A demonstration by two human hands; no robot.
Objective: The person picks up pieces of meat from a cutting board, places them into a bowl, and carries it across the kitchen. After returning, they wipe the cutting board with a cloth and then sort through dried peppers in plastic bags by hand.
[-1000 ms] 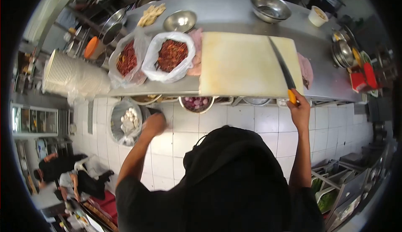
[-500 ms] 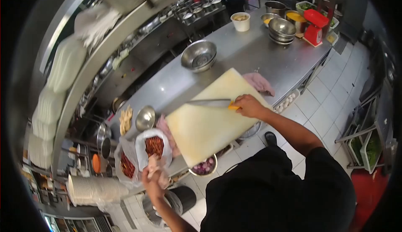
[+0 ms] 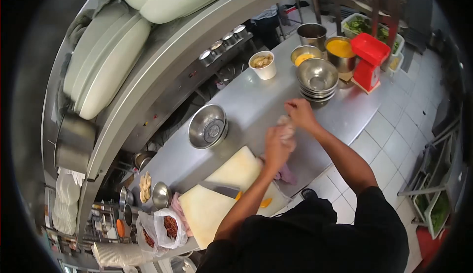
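Steel table (image 3: 236,105): cream plastic cutting board (image 3: 207,214) at its near left.
Orange-handled knife (image 3: 224,190): let go by the right hand (image 3: 301,115), now lying on that board.
Pale soft lump (image 3: 286,124): mid-table, fingers of both hands clamped on it; left hand (image 3: 276,149) newly arrived.

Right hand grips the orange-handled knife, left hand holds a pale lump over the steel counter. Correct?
Not quite. In the head view the right hand is not on the knife, which lies across the cutting board. The right hand and the left hand both hold the pale lump over the steel counter.
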